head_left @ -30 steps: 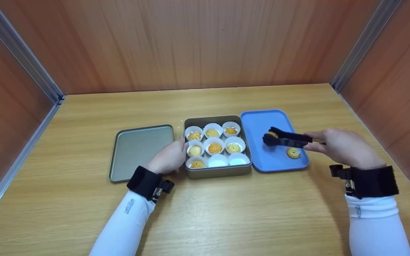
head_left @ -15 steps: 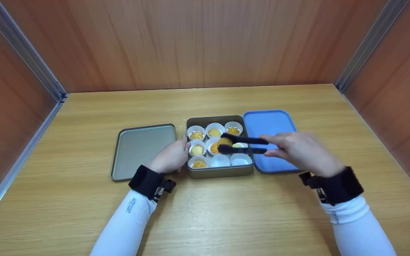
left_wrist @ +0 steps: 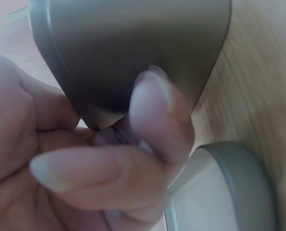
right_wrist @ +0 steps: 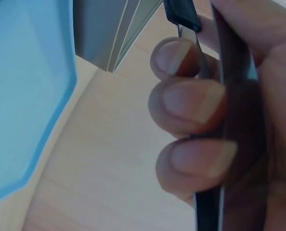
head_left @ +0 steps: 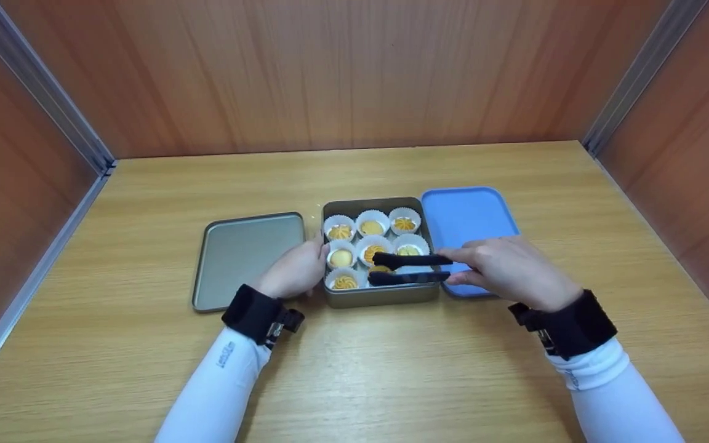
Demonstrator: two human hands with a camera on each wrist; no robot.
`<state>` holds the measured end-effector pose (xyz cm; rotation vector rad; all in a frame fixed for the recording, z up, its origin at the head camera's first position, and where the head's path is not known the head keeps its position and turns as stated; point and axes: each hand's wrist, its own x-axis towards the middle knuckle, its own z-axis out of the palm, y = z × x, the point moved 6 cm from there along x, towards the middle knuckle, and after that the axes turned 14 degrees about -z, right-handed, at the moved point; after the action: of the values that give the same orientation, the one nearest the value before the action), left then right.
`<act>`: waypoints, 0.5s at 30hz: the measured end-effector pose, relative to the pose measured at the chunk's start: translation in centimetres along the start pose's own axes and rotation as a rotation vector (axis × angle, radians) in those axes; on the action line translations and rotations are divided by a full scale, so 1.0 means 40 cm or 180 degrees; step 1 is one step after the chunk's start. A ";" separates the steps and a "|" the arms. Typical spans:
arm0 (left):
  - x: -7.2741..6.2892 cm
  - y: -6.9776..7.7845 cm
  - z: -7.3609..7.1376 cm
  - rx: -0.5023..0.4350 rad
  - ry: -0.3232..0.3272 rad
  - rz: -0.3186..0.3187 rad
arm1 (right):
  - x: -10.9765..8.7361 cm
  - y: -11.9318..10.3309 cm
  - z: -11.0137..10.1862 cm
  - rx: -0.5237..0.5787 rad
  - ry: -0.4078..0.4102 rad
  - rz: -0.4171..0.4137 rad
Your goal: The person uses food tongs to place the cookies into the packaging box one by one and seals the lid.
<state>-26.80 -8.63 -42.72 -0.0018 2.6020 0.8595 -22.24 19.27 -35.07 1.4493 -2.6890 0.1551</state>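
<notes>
My right hand [head_left: 505, 271] grips a pair of black tongs [head_left: 413, 259]; in the right wrist view its fingers [right_wrist: 191, 103] wrap the tongs' handle. Between the tong tips sits a round golden cookie [head_left: 381, 269], low over the front middle paper cup, which the tongs mostly cover. My left hand [head_left: 293, 271] holds the left wall of the rectangular metal tin [head_left: 385, 299], with curled fingers against its outer side in the left wrist view. Cookies lie in white paper cups in the tin, such as a swirled cookie [head_left: 345, 282] at front left.
A blue tray [head_left: 468, 212] lies against the tin's right side, partly hidden under my right hand. To the left, the tin's flat metal lid [head_left: 250, 252] rests on the wooden table [head_left: 367, 381]. Wooden panels [head_left: 354, 74] enclose the table at the back and sides.
My right hand has carried the cookie in the tongs leftward from the blue tray to over the tin, then lowered it toward the front row. The left hand stays at the tin.
</notes>
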 end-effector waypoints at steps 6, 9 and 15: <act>-0.004 -0.003 -0.001 -0.0001 0.0011 0.0018 | 0.000 -0.001 0.005 0.0065 -0.0028 0.0049; -0.005 -0.002 -0.001 0.0018 0.0021 0.0030 | -0.001 0.001 0.005 0.0069 -0.0048 0.0093; 0.000 0.002 -0.002 0.0070 0.0088 0.0117 | -0.014 0.009 -0.014 0.0041 0.0035 0.0169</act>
<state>-26.82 -8.60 -42.61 0.0406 2.6447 0.8492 -22.24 20.00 -34.62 1.3771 -2.7240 0.1834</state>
